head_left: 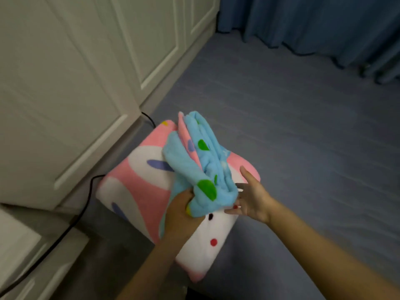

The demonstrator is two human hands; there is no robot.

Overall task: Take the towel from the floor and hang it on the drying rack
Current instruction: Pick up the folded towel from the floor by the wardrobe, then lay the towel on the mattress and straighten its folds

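A bunched light-blue towel (201,163) with green and purple spots is lifted above a folded pink and white towel (138,187) that lies on the floor. My left hand (180,211) grips the blue towel's near end from below. Just to its right, my right hand (252,197) is spread with straight fingers, its fingertips touching the blue bundle's side. No drying rack is in view.
White cabinet doors (71,83) fill the left side. A black cable (86,204) runs along the floor by their base. Blue curtains (313,22) hang at the back right. Grey-blue floor (303,131) stretches to the right.
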